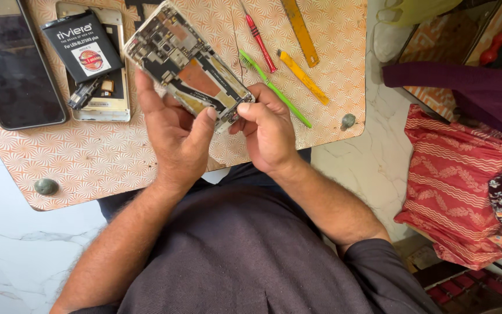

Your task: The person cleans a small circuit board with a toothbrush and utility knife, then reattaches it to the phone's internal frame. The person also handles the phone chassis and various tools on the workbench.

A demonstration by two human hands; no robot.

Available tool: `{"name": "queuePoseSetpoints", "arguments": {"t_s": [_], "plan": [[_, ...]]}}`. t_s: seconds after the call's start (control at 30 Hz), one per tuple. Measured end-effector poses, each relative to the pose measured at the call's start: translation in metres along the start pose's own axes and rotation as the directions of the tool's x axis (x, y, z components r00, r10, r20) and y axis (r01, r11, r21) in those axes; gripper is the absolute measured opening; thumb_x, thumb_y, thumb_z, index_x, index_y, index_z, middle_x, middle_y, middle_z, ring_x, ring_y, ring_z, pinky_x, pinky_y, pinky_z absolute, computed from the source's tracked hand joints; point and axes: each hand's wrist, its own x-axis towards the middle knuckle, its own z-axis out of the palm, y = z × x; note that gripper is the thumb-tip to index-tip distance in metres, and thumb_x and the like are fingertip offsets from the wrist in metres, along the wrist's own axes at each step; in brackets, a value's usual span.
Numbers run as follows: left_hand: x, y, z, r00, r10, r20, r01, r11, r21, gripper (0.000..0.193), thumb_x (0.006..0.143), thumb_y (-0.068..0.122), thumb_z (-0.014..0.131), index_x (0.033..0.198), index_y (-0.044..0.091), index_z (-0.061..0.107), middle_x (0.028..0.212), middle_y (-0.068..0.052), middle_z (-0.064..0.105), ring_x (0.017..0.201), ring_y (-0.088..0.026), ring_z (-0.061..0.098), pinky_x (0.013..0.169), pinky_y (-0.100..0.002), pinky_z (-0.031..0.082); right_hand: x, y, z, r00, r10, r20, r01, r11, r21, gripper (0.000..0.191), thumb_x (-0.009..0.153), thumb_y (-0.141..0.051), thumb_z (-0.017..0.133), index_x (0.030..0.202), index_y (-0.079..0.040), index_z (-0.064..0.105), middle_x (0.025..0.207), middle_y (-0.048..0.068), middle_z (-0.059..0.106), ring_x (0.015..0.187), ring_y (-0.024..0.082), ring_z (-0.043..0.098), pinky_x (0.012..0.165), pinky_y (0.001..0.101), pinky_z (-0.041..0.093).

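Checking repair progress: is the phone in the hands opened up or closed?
Opened. The phone, held by the left hand and right hand, has no back cover; its circuit board and copper-coloured parts are exposed.

1. This looked like a small phone-repair spot set up at floor level in a home, centred on a low worktop with an orange patterned top.
2. On the worktop lay an opened phone shell, a loose black battery on it, and a dark phone to its left.
3. Right of the shell lay a red screwdriver, a green pry tool and yellow pry sticks.
4. Around the worktop was white marble floor; right of it lay red striped cloth.
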Motion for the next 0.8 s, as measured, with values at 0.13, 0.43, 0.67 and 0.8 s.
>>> {"name": "queuePoseSetpoints", "arguments": {"t_s": [0.13, 0.43, 0.67, 0.8], "plan": [[0.000, 0.006, 0.006, 0.991, 0.133, 0.005, -0.133, 0.985, 0.114, 0.094, 0.104, -0.005, 0.064, 0.166, 0.020, -0.003, 0.144, -0.013, 0.055, 0.114, -0.013, 0.066, 0.096, -0.027, 0.059, -0.002, 0.011, 0.004, 0.997, -0.021, -0.069, 0.024, 0.999, 0.041, 0.012, 0.096, -0.004, 0.057, 0.105, 0.001, 0.062, 0.095, 0.011, 0.070, 0.079, 0.017, 0.066, 0.072, 0.0321, 0.056], [-0.004, -0.008, -0.008, 0.988, -0.152, -0.002, 0.148, 0.958, 0.248, 0.044, 0.096, -0.004, 0.076, 0.137, 0.005, 0.063, 0.119, -0.003, 0.064, 0.105, -0.009, 0.066, 0.092, -0.024, 0.058, -0.007, 0.014, -0.003, 0.995, 0.090, 0.042, -0.088, 0.995, -0.057, 0.004, 0.101, -0.004, 0.060, 0.103, -0.001, 0.061, 0.094, 0.008, 0.069, 0.078, 0.014, 0.066, 0.069, 0.0295, 0.056], [-0.005, 0.002, -0.018, 0.998, -0.005, 0.071, -0.037, 0.816, 0.577, 0.053, 0.085, -0.006, 0.077, 0.134, 0.007, 0.062, 0.114, -0.005, 0.065, 0.101, -0.012, 0.065, 0.088, -0.026, 0.055, -0.010, -0.001, -0.014, 0.986, 0.085, 0.140, -0.050, 0.970, -0.237, 0.017, 0.099, 0.001, 0.063, 0.116, 0.005, 0.065, 0.102, 0.012, 0.072, 0.087, 0.014, 0.067, 0.076, 0.0293, 0.057], [-0.005, 0.008, -0.017, 0.996, -0.042, 0.080, -0.008, 0.841, 0.540, 0.052, 0.086, -0.006, 0.076, 0.134, 0.007, 0.063, 0.116, -0.006, 0.066, 0.105, -0.013, 0.066, 0.090, -0.026, 0.056, -0.010, -0.011, -0.021, 0.987, 0.024, 0.161, 0.024, 0.958, -0.285, 0.024, 0.099, 0.003, 0.064, 0.122, 0.007, 0.065, 0.104, 0.012, 0.072, 0.083, 0.015, 0.067, 0.078, 0.0306, 0.058]]}}
